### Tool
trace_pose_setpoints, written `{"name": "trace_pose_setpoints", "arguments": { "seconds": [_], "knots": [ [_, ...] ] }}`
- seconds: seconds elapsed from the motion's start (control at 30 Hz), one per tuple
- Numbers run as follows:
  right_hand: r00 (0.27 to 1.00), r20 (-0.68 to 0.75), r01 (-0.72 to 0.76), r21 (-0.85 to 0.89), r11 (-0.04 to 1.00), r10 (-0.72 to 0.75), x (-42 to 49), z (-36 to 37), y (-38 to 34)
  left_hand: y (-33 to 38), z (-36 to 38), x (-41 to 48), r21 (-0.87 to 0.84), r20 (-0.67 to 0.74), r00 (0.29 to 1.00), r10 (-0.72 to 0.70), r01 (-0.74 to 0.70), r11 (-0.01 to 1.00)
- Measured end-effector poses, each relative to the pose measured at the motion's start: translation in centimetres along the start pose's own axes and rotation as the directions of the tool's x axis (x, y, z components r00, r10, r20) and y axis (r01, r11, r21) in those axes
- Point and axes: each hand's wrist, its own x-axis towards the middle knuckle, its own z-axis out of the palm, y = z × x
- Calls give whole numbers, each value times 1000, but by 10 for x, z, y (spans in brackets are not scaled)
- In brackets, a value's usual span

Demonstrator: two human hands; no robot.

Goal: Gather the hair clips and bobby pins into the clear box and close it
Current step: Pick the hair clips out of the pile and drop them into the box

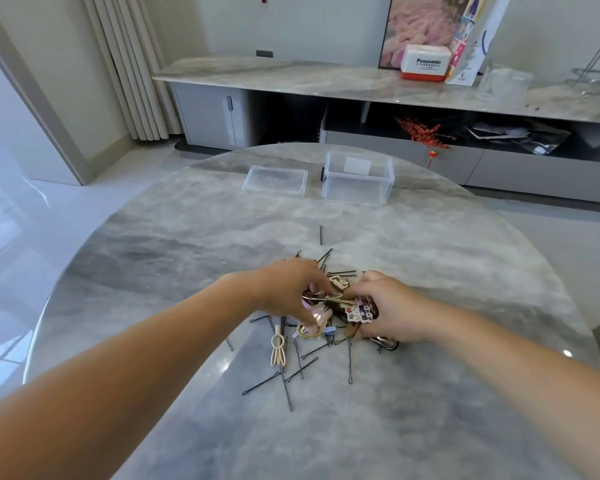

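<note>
Works in the middle of the marble table (153, 271), at a mixed heap of hair clips (357, 311) and black bobby pins (293, 374). Curls the left hand (288, 292) round a bunch of clips, with a pink one and gold loops showing under the fingers. Closes the right hand (395, 311) on a jewelled clip and a brown one beside it. Has many pins fanned flat on the near side, a cream rabbit-shaped clip (278, 349) among them and one stray pin (321, 235) farther out. Has the clear box (357, 183) well apart at the far edge, open and seemingly unfilled, its lid (275, 180) just to the left. Probably handles light but awkward. Stiff, springy clips: best taken by the body, several at once. Thin, slick pins flat on polished stone: likely need sweeping together or a fingertip pinch at the looped end. Risks tangles and drops on the carry.
</note>
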Motion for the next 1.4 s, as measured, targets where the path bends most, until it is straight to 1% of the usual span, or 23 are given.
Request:
{"name": "trace_pose_setpoints", "arguments": {
  "seconds": [0.07, 0.13, 0.23, 0.33, 0.43, 0.5, 0.57, 0.63, 0.67, 0.8, 0.93, 1.03, 1.13, 1.23, 1.27, 1.33, 1.4],
  "knots": [
    [999, -33, 22, 14, 1000, -22, 1, 0, 1, 2, -1, -1, -71, -4, 999, -38, 37, 997],
    [998, -67, 10, 85, 996, -4, 2, 0, 6, 5, -2, -1, -62, -16, 999, -48, 47, 997],
    [993, -60, -79, 332, 940, 105, 2, -1, 11, 7, -1, -2, -77, -40, 998, -48, 45, 996],
    [984, -38, -126, 545, 829, 174, 2, -3, 14, 6, -4, 0, -182, -37, 997, -72, 64, 981],
    [982, -7, -116, 765, 633, 188, 0, -9, 7, 5, -9, 1, -295, -38, 994, -107, 91, 951],
    [982, 13, -115, 833, 541, 188, -2, -16, 2, 6, -14, 1, -385, -52, 990, -131, 101, 917],
    [982, 39, -121, 882, 455, 186, -2, -21, -1, 6, -17, 1, -495, -54, 987, -152, 106, 862],
    [981, 47, -120, 910, 397, 189, -1, -24, -2, 8, -18, 2, -591, -48, 983, -176, 114, 798],
    [980, 45, -118, 916, 384, 194, 0, -26, -2, 8, -18, 2, -629, -40, 982, -187, 120, 768],
    [973, 22, -105, 927, 359, 228, 2, -32, 0, 8, -20, 5, -734, -39, 972, -233, 131, 667],
    [970, 24, -107, 937, 331, 243, 10, -46, 5, 8, -31, 11, -781, -93, 956, -279, 104, 616],
    [965, 19, -98, 951, 294, 260, 23, -68, 11, 6, -49, 27, -833, -113, 940, -321, 86, 546],
    [959, 2, -90, 951, 297, 283, 45, -97, 20, 6, -76, 53, -865, -139, 932, -336, 51, 500],
    [949, -59, -49, 943, 330, 310, 79, -131, 35, 2, -111, 91, -876, -209, 909, -361, -9, 482],
    [942, -88, -33, 936, 351, 324, 92, -141, 41, 0, -123, 105, -870, -238, 892, -383, -21, 492],
    [921, -158, -4, 910, 415, 356, 118, -160, 53, -4, -144, 132, -847, -307, 854, -421, -43, 530],
    [891, -234, 8, 865, 502, 390, 146, -174, 66, -11, -158, 159, -811, -370, 812, -452, -44, 583]
  ]
}}
